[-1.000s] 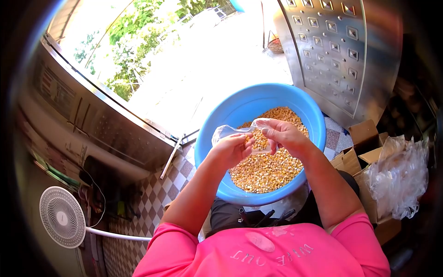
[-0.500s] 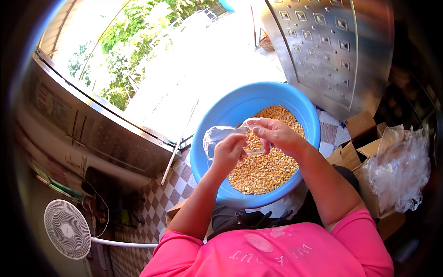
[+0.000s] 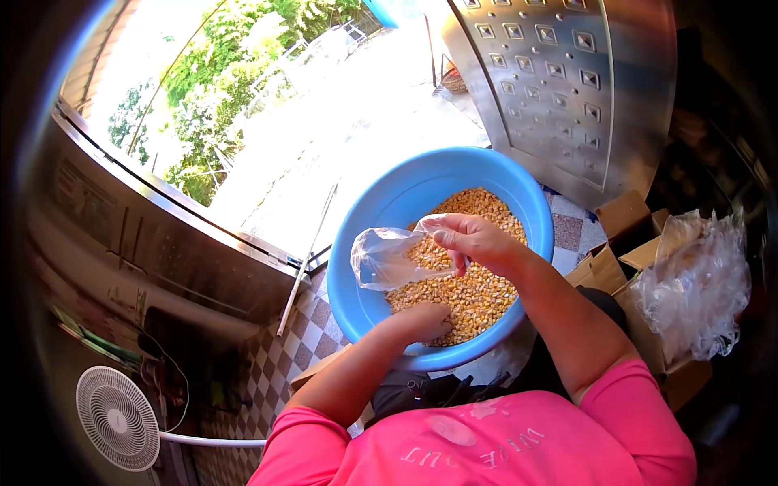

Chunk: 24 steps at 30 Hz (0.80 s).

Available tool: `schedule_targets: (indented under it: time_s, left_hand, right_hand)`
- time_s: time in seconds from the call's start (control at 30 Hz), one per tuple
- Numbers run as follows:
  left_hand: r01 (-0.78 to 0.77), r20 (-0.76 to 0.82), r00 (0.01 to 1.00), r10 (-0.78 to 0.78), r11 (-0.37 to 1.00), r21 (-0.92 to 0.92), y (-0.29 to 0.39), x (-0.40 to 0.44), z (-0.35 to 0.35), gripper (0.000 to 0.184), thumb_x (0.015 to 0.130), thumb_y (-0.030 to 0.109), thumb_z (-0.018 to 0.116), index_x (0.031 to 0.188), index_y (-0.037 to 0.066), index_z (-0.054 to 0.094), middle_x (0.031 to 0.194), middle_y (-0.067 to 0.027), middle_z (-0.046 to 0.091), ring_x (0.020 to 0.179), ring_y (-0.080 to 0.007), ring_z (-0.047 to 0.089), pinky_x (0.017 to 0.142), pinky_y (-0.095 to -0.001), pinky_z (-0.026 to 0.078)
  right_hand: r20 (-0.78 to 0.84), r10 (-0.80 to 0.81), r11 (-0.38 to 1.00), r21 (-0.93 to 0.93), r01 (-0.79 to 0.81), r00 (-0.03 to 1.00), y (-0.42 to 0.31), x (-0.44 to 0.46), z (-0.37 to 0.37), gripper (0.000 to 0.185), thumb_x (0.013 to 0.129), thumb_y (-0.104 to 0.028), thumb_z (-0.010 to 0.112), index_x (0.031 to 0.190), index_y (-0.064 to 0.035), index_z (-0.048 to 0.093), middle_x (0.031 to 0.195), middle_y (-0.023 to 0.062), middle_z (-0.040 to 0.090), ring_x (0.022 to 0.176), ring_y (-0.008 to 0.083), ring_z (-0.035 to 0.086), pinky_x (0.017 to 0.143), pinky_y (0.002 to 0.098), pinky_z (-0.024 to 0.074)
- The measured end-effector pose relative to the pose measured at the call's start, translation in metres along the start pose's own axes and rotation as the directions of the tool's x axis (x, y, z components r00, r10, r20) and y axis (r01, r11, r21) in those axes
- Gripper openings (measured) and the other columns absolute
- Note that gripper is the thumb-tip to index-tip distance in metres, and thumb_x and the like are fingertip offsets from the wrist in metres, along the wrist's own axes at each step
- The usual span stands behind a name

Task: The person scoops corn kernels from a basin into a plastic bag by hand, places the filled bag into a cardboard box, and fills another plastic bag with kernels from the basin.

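I'd say the bag (image 3: 379, 263) could slip, b/c only 1 hand has it, & corn (image 3: 485, 300) could spill over the tub's (image 3: 523, 174) near edge if the other hand jerks. R hand (image 3: 474, 241), above the tub's middle, is pinched tight on the bag's edge; bag hangs toward the tub's L side. L hand (image 3: 425, 322) touches corn by the tub's near edge; fingertips hidden, can't tell if closed.

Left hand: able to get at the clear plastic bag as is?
Likely yes: the left hand is at the corn kernels, and the clear plastic bag, pinched in the right hand, is just beyond it, nothing visible between.
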<state>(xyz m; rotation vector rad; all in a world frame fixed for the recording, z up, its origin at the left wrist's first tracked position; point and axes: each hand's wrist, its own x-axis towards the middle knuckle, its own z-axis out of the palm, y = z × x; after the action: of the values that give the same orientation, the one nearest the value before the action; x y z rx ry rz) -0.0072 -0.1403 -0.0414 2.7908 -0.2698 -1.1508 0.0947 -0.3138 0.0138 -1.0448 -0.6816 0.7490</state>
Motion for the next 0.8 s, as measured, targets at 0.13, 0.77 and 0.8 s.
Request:
schedule_targets:
  time_s: [0.13, 0.77, 0.8]
  left_hand:
    - [-0.071, -0.019, 0.997, 0.072, 0.997, 0.032, 0.006, -0.004, -0.003, 0.029, 0.083, 0.02, 0.048, 0.089, -0.004, 0.061, 0.087, -0.0244, 0.063, 0.081, -0.0345, 0.063, 0.072, -0.0429, 0.048]
    - [-0.425, -0.361, 0.902, -0.238, -0.336, -0.84, -0.021, -0.021, -0.069, 0.024, 0.092, 0.008, 0.046, 0.112, -0.005, 0.047, 0.095, -0.0114, 0.058, 0.083, -0.016, 0.059, 0.074, -0.0285, 0.053]
    - [-0.461, -0.373, 0.868, -0.328, -0.255, -0.85, -0.021, -0.018, -0.07, 0.028, 0.091, 0.008, 0.046, 0.115, -0.006, 0.046, 0.099, -0.0124, 0.058, 0.089, -0.0174, 0.059, 0.079, -0.032, 0.052]
  right_hand:
    - [0.008, -0.004, 1.0, 0.004, 0.004, 1.0, -0.002, -0.001, 0.0, 0.045, 0.091, -0.027, 0.054, 0.127, -0.0008, 0.047, 0.08, -0.0006, 0.05, 0.055, 0.0048, 0.05, 0.051, 0.0208, 0.0486]
    - [0.001, -0.021, 1.0, 0.018, 0.021, 1.0, 0.005, 0.002, -0.003, 0.045, 0.091, -0.028, 0.055, 0.125, 0.0004, 0.047, 0.071, 0.0009, 0.055, 0.05, 0.0065, 0.051, 0.046, 0.0209, 0.0453]
    - [0.013, -0.002, 1.0, 0.018, 0.002, 1.0, 0.004, 0.001, -0.004, 0.045, 0.091, -0.028, 0.055, 0.125, 0.0004, 0.047, 0.071, 0.001, 0.055, 0.05, 0.0066, 0.051, 0.045, 0.0211, 0.0454]
